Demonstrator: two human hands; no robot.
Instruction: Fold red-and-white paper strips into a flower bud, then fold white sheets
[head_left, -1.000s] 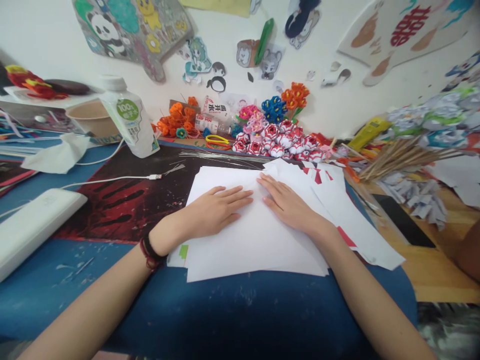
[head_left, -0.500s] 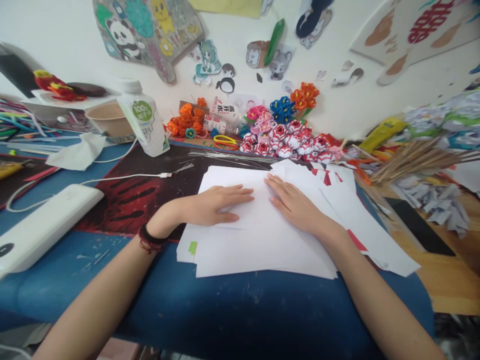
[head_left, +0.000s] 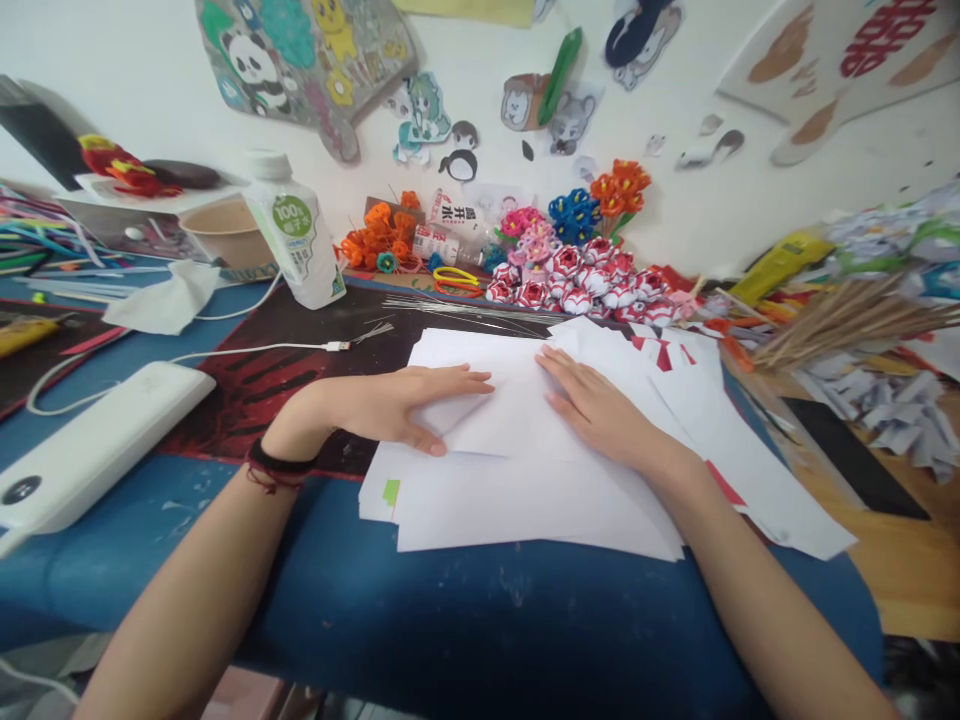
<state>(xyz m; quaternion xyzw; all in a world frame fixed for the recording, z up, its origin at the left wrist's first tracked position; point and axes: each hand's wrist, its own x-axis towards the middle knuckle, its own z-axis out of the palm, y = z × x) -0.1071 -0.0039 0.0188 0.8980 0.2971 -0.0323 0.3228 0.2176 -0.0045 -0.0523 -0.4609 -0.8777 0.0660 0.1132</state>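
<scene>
White paper sheets (head_left: 525,510) lie stacked on the blue table, with a small green mark showing at the lower left corner. A smaller white sheet (head_left: 502,425) rests on top, its lower edge lying between my hands. My left hand (head_left: 409,400) is at the left side of this sheet, fingers stretched out and thumb apart, touching the paper near its left edge. Flat on the right part of the paper lies my right hand (head_left: 596,405), fingers extended and thumb slightly apart. Neither hand grips anything.
A white power bank (head_left: 105,445) with a cable lies at the left. Behind the paper are a white bottle (head_left: 296,235), thin wires (head_left: 465,312) and red-white paper flowers (head_left: 577,280). Cut sheets (head_left: 750,470) and a bundle of brown sticks (head_left: 847,320) are at the right.
My left hand has moved left across the paper, its thumb spreading farther from the fingers. My right hand stays flat in about the same place. The camera view has shifted slightly.
</scene>
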